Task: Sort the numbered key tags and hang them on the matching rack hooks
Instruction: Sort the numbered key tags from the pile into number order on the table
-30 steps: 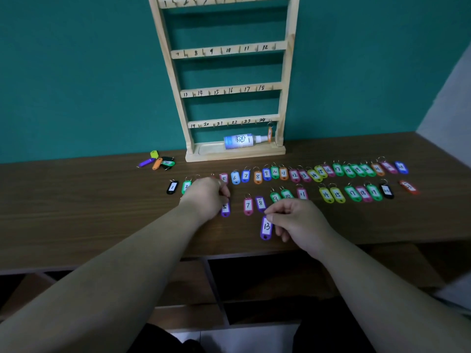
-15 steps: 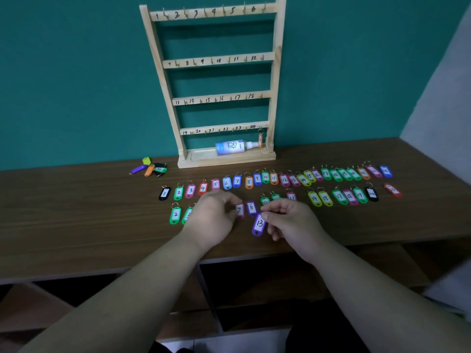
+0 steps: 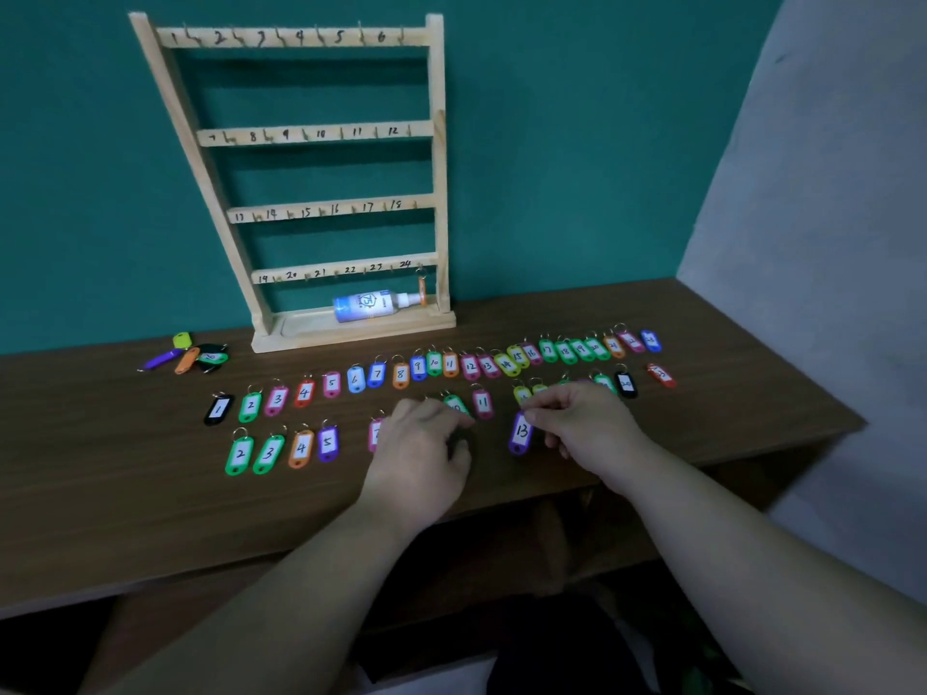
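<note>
A wooden rack (image 3: pixel 321 135) with hooks numbered 1 to 24 stands at the back of the brown table (image 3: pixel 125 474). An orange tag (image 3: pixel 423 291) hangs at its hook 24. Coloured numbered tags lie in a long back row (image 3: pixel 401 376) and a shorter front row (image 3: pixel 301 446). My right hand (image 3: pixel 587 426) pinches the top of the purple tag 13 (image 3: pixel 520 432), just right of the pink tag 11 (image 3: pixel 482 403). My left hand (image 3: pixel 421 453) lies palm down on the front row, fingers loosely bent, covering part of a pink tag (image 3: pixel 373 433) and a green one.
A white and blue spray bottle (image 3: pixel 368 306) lies in the rack's base tray. A small heap of loose tags (image 3: pixel 188 357) sits left of the rack. A grey wall (image 3: pixel 827 243) closes the table's right end. Open shelves lie under the table's front edge.
My right hand has carried the purple tag 13 to the right, from below tag 8 to beside tag 11. My left hand has slid right along the front row.
</note>
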